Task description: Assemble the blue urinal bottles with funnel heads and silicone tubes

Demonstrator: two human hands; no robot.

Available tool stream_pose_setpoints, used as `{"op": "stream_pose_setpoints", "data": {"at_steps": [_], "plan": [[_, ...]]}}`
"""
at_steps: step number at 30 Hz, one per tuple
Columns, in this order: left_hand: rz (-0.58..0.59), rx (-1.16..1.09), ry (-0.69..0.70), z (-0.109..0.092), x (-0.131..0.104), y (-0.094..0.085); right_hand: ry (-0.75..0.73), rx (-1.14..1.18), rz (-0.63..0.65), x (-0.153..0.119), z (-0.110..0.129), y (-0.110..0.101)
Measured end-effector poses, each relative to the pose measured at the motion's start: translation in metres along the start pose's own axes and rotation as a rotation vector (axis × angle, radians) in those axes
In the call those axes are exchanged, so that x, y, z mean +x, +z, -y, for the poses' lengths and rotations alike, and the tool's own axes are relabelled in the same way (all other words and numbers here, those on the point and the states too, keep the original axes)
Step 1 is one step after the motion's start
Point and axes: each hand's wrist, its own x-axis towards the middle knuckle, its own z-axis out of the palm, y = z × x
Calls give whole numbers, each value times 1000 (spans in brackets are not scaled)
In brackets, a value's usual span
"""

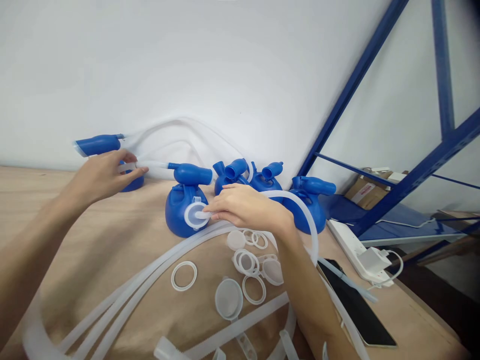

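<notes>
My left hand is closed, its fingers pinching a translucent hose. That hose runs to the narrow tip of a blue funnel-shaped head, which rests on top of a round blue bottle. In front of this bottle, the fingertips of my right hand grip a hose end at a white round cap. From behind the right hand a thick hose curves out to the right. Whether the cap touches the bottle, I cannot tell.
Several more blue bottles with heads stand along the wall. Loose white rings and caps lie in front. Long hoses cross the table. At right are a black tablet, a power strip and a blue metal rack.
</notes>
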Motion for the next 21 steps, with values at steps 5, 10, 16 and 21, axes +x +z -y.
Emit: {"op": "stream_pose_setpoints", "data": {"at_steps": [5,10,16,21], "plan": [[28,12,21,0,-1,0,11,367,-17,1,-18,0],[15,43,119,9,3,8,264,996,-171,-2,-44,0],[-11,38,176,8,2,14,598,1202,-407,22,-73,37],[5,57,134,-2,-2,12,542,1117,-522,54,-78,82]]}}
